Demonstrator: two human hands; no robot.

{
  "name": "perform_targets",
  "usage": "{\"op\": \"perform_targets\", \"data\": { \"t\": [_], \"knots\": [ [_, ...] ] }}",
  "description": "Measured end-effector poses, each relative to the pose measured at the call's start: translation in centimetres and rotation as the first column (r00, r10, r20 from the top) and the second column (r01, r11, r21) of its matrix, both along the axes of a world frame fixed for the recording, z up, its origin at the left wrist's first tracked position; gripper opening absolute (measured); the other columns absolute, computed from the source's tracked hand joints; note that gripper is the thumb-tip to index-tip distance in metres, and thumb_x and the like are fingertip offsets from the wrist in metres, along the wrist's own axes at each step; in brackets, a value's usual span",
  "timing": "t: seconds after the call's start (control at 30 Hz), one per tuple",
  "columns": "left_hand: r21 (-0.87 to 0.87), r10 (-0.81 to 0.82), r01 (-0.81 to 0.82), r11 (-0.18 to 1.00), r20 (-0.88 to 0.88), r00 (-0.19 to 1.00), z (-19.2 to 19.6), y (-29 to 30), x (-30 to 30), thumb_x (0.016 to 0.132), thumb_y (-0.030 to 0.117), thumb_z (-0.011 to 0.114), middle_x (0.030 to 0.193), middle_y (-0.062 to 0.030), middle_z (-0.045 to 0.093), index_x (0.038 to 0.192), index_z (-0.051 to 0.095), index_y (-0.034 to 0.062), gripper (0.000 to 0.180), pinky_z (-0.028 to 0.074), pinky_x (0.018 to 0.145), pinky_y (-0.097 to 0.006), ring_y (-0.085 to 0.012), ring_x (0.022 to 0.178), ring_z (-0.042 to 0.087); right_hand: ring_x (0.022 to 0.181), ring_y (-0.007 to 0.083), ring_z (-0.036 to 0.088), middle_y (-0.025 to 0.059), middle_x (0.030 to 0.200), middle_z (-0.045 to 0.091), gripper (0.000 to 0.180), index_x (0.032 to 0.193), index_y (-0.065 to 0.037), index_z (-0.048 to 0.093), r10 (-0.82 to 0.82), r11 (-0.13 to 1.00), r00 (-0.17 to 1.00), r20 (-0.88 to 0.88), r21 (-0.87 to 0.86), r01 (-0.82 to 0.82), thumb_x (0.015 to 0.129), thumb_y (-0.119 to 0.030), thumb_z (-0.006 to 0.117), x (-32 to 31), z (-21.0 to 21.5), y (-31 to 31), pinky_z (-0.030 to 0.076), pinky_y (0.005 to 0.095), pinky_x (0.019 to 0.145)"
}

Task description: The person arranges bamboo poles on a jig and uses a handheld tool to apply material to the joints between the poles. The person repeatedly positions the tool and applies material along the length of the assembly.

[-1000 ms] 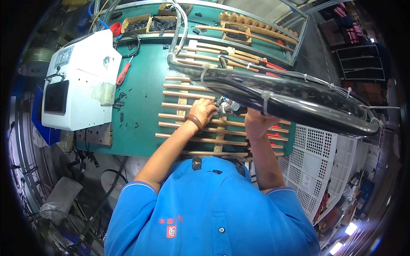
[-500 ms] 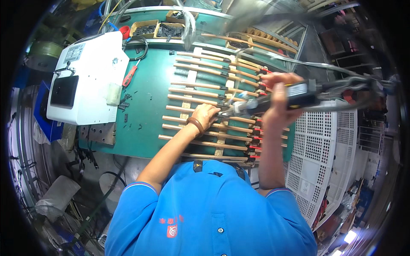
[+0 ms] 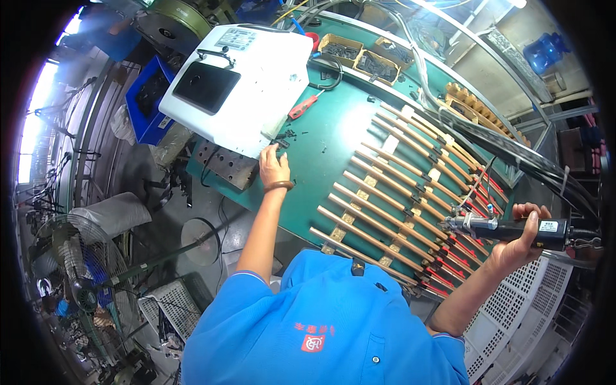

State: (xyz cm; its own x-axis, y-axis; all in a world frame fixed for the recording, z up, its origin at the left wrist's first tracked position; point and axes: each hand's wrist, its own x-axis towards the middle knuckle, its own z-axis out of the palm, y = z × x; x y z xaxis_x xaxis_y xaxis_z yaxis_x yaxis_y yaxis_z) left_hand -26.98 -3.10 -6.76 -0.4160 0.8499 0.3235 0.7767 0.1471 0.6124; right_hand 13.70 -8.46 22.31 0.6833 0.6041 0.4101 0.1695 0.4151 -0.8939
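Observation:
My left hand (image 3: 274, 170), with a brown bracelet at its wrist, is at the left of the green table beside a white machine (image 3: 247, 83). Its fingers are slightly apart, at the edge of a cluster of small black parts (image 3: 282, 142); no part shows clearly between them. Over the right ends of the wooden sticks (image 3: 369, 217), my right hand (image 3: 521, 234) is closed around a black power screwdriver (image 3: 523, 231). The tool's metal nose points left. Black clips and red pieces sit along the sticks, which lie side by side across wooden strips (image 3: 351, 208).
A red-handled screwdriver (image 3: 303, 108) lies beside the white machine. Cardboard boxes (image 3: 377, 67) of black parts stand along the back. Cables (image 3: 478, 131) run to the tool from above. White perforated crates (image 3: 513, 301) stand at the right, and a blue bin (image 3: 149, 102) at the far left.
My left hand has left the sticks and moved left to the small black parts. My right hand has drawn the power screwdriver rightward. The view has swung left.

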Motion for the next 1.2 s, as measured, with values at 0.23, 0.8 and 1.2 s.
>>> {"op": "perform_targets", "data": {
  "t": [0.23,0.8,1.2],
  "knots": [
    [-0.232,-0.061,-0.045,0.972,-0.432,0.900,-0.5,2.9,1.1,0.076,0.030,0.070,0.117,-0.0071,0.053,0.120,0.051,0.0097,0.052,0.046,0.080,-0.040,-0.0285,0.098,0.055,0.073,0.0154,0.057,0.0095,0.082,0.058,0.025,0.105,0.003,0.051,0.019,1.000,1.000,-0.009,0.003,-0.019,0.081,-0.001,0.056,-0.7,-0.5,0.3,0.052,0.0288,0.071],
    [-0.279,-0.340,0.276,0.920,-0.215,0.916,-0.4,-2.8,2.0,0.069,0.020,0.076,0.106,-0.0094,0.050,0.105,0.056,0.0089,0.043,0.049,0.076,-0.040,-0.0294,0.091,0.055,0.074,0.0142,0.056,0.0089,0.083,0.058,0.026,0.106,0.002,0.051,0.011,1.000,1.000,0.002,0.002,-0.011,0.082,-0.001,0.058,-0.2,-1.0,-0.7,0.050,0.0308,0.075],
    [-0.437,-0.307,0.244,0.866,-0.077,0.949,0.3,-0.8,2.2,0.067,0.028,0.078,0.107,-0.0101,0.048,0.108,0.058,0.0159,0.047,0.049,0.076,-0.043,-0.0328,0.090,0.057,0.071,0.0161,0.058,0.0099,0.079,0.059,0.027,0.106,0.003,0.051,0.053,0.999,0.999,-0.002,0.011,-0.053,0.080,-0.002,0.059,-0.9,-0.9,-0.7,0.051,0.0296,0.073]
  ]
}}
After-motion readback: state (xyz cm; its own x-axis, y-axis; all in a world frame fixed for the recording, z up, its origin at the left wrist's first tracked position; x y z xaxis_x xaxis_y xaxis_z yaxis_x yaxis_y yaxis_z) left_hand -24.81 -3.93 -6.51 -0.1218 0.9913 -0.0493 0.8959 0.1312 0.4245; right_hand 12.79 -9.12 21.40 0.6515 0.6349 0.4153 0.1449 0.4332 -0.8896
